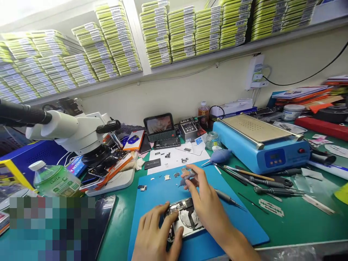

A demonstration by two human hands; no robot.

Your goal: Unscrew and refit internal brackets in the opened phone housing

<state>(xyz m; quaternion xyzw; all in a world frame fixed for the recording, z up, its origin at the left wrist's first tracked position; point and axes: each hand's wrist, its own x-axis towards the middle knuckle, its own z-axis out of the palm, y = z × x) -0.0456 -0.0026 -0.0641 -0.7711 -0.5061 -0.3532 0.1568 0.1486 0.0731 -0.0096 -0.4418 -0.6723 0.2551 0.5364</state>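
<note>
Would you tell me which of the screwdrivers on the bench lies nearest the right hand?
The grey-handled screwdriver on the blue mat, just beside the right hand. The other tools lie farther right on the green surface, in front of the blue machine.

To my far left stands my white microscope point(73, 132), a water bottle point(53, 178) near it. Far right sits the blue heating plate point(261, 143); tweezers and drivers point(261, 181) lie before it. Green boxes point(119, 40) fill the shelves above.

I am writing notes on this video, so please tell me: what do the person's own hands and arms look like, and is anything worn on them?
Both the left hand and the right hand are bare: no gloves, rings or watch show. The forearms in view carry no sleeves.
</note>
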